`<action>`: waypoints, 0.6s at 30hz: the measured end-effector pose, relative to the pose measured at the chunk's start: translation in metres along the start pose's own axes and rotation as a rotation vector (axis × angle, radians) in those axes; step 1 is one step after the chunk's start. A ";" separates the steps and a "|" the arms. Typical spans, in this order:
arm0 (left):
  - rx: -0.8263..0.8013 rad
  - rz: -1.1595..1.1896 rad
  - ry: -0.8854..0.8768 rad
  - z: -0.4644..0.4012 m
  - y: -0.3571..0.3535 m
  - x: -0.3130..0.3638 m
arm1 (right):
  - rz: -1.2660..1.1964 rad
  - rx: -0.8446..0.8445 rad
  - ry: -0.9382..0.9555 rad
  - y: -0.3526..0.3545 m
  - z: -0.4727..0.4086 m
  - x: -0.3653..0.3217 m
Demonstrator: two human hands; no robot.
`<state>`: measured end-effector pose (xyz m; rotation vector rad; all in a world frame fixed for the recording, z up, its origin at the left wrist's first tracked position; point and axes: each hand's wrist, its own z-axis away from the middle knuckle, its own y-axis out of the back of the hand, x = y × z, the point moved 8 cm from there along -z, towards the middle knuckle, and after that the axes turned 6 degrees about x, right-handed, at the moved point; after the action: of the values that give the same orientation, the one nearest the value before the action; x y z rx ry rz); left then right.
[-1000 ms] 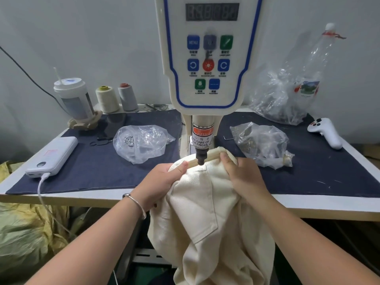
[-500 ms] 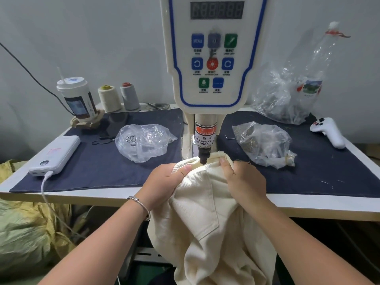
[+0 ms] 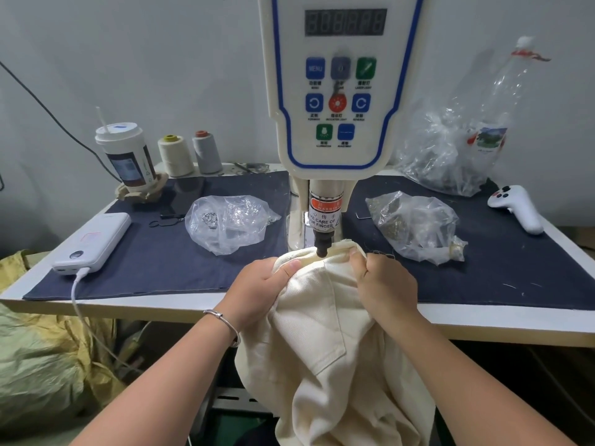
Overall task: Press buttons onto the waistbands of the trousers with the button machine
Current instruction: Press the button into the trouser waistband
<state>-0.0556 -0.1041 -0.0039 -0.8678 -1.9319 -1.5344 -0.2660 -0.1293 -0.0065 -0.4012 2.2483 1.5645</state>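
Cream trousers hang off the table's front edge, their waistband lying under the black punch of the white button machine. My left hand grips the waistband left of the punch, thumb on top. On the other side of the punch my right hand pinches the band. The punch tip touches or nearly touches the cloth. Any button beneath it is hidden.
A dark cloth covers the table. Clear bags of metal parts lie left and right of the machine. A power bank, a cup, two thread cones, a white controller and a bottle stand around.
Both hands keep their hold on the waistband under the punch. The view has shifted a little; the hands and cloth have barely moved.
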 end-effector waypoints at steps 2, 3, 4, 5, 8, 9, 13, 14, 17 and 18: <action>0.000 -0.018 0.003 0.000 -0.001 -0.001 | 0.063 0.054 0.031 0.004 0.003 -0.004; -0.002 -0.030 0.009 0.000 -0.001 -0.001 | 0.093 0.087 0.049 0.007 0.005 -0.007; -0.005 -0.042 0.017 -0.001 -0.002 -0.002 | 0.116 0.114 0.059 0.010 0.007 -0.009; -0.010 -0.052 0.027 -0.001 -0.003 -0.003 | 0.131 0.134 0.065 0.012 0.009 -0.010; -0.022 -0.093 0.041 -0.002 -0.003 -0.005 | 0.171 0.155 0.071 0.015 0.010 -0.012; -0.019 -0.111 0.045 -0.002 -0.003 -0.006 | 0.186 0.157 0.074 0.015 0.010 -0.013; -0.015 -0.165 0.070 -0.001 -0.003 -0.010 | 0.207 0.177 0.065 0.015 0.013 -0.014; -0.016 -0.177 0.071 -0.001 -0.003 -0.010 | 0.208 0.181 0.062 0.015 0.013 -0.014; -0.030 -0.199 0.071 -0.001 -0.004 -0.010 | 0.202 0.186 0.058 0.016 0.014 -0.014; -0.034 -0.199 0.074 -0.001 -0.004 -0.010 | 0.199 0.189 0.056 0.016 0.014 -0.015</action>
<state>-0.0520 -0.1073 -0.0132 -0.6386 -1.9930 -1.6917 -0.2578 -0.1101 0.0096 -0.1741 2.5187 1.4291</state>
